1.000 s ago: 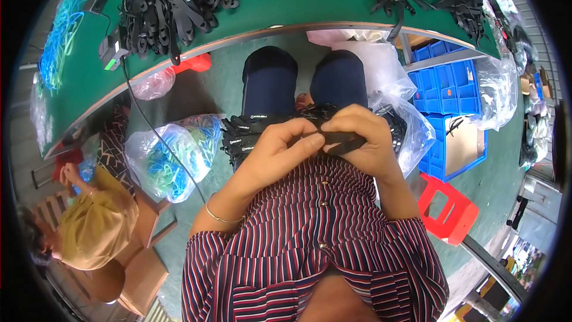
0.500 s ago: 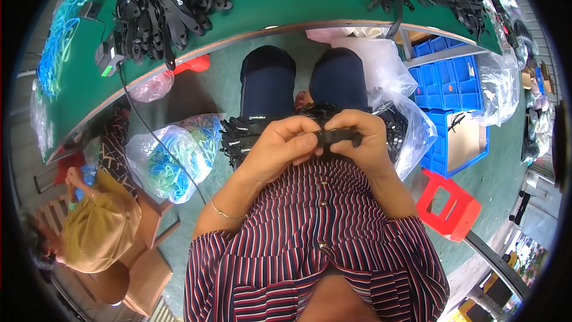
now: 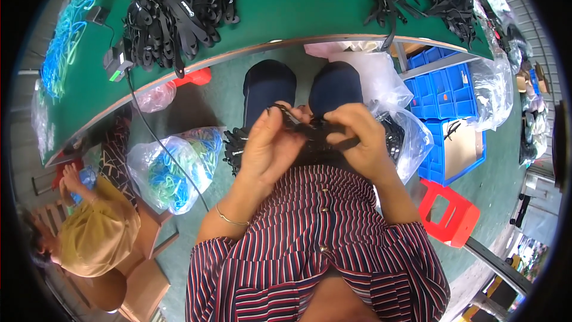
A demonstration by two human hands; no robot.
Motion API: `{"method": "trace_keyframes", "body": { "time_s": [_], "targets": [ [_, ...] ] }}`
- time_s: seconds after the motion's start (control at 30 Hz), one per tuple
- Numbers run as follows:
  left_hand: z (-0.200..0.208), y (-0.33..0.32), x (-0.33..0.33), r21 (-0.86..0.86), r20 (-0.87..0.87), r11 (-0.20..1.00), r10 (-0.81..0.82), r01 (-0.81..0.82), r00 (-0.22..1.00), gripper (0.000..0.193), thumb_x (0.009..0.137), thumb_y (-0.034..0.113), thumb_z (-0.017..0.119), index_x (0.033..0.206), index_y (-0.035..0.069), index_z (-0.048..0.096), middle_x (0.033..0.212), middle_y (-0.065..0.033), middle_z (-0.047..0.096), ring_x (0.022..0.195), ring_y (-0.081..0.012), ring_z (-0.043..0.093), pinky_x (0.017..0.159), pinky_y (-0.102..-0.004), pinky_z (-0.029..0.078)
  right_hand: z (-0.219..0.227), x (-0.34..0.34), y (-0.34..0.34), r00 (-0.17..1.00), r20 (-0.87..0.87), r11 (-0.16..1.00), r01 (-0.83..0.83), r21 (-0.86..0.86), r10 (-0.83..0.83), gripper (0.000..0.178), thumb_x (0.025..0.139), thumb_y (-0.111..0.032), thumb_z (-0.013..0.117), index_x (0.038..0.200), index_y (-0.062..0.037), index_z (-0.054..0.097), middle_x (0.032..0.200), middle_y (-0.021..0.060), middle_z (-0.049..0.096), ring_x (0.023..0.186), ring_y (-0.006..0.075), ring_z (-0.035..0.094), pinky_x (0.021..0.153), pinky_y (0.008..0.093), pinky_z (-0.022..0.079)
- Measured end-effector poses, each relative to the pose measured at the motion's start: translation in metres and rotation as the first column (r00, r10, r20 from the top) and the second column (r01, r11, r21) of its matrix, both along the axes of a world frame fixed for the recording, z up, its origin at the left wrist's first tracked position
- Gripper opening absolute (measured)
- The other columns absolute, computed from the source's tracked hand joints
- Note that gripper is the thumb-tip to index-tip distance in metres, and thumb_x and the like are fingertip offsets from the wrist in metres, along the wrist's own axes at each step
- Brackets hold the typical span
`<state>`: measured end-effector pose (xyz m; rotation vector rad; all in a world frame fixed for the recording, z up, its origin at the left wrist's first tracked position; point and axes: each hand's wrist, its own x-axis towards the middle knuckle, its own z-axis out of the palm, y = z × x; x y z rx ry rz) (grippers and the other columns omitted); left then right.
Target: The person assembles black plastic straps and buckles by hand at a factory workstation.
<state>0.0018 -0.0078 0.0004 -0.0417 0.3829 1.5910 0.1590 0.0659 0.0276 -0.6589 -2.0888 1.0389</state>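
L hand (image 3: 266, 148) & R hand (image 3: 364, 142): grips pinching narrow black strap (image 3: 320, 136), material unclear; prob. best w/ light tension, no twist.

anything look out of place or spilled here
No spill or damage stands out. On the green table, one black strap hangs over the front edge, looking slightly untidy, and a dark cable droops off at left. The black piece in the right hand's fingers is too blurred to judge.

White lettering (image 3: 187, 7) on the black straps (image 3: 179, 21) is too small to read.
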Motion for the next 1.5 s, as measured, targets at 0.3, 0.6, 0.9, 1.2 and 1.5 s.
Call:
{"method": "trace_keyframes", "body": {
  "time_s": [0.3,0.6,0.9,1.2,1.5],
  "targets": [
    [0.026,0.005,0.003,0.019,-0.749,0.983,-0.109,0.185,0.654,0.020,0.089,0.019,0.053,0.096,0.001,0.053,0.075,-0.0016,0.054,0.068,-0.0064,0.049,0.064,-0.0199,0.041,0.018,-0.010,0.007,0.954,0.261,0.955,0.069,0.287,-0.147,0.027,0.066,-0.002,0.063,0.092,-0.0056,0.054,0.075,0.0088,0.055,0.065,0.0277,0.057,0.053,0.0352,0.044],
    [0.020,0.009,0.006,-0.052,-0.873,0.993,-0.097,0.107,0.478,0.017,0.084,0.018,0.058,0.088,0.002,0.053,0.074,0.0026,0.050,0.067,-0.0024,0.042,0.057,-0.0173,0.033,0.011,0.005,0.010,0.991,0.106,0.987,-0.091,0.132,0.077,0.021,0.075,-0.003,0.062,0.093,0.0001,0.052,0.077,0.0110,0.056,0.065,0.0240,0.059,0.062,0.0303,0.047],
    [0.009,0.014,0.013,0.018,-0.701,0.978,-0.135,0.207,0.700,0.039,0.089,0.041,0.046,0.078,0.004,0.048,0.064,0.0004,0.040,0.060,-0.0085,0.034,0.055,-0.0222,0.026,-0.003,0.011,0.018,0.951,-0.294,0.392,-0.308,-0.867,0.097,0.014,0.091,-0.014,0.046,0.092,-0.0020,0.053,0.062,-0.0002,0.051,0.048,0.0018,0.039,0.044,0.0161,0.028],
    [0.000,0.011,0.017,0.036,-0.652,0.976,-0.139,0.214,0.745,0.036,0.090,0.036,0.044,0.081,0.002,0.050,0.066,0.0000,0.042,0.059,-0.0079,0.034,0.054,-0.0216,0.026,-0.008,0.008,0.014,0.971,-0.203,0.345,-0.234,-0.909,0.123,0.014,0.090,-0.016,0.048,0.087,-0.0033,0.055,0.058,-0.0034,0.048,0.046,-0.0001,0.035,0.041,0.0155,0.022],
    [0.006,0.007,0.000,-0.136,-0.860,0.934,-0.277,0.331,0.428,0.022,0.088,0.022,0.051,0.086,0.001,0.054,0.067,0.0042,0.046,0.059,-0.0027,0.036,0.052,-0.0176,0.028,-0.003,0.011,0.005,0.964,-0.263,0.475,-0.247,-0.844,0.036,0.010,0.087,-0.010,0.051,0.084,-0.0004,0.052,0.066,-0.0001,0.047,0.059,0.0057,0.045,0.052,0.0199,0.036]
  ]
}}
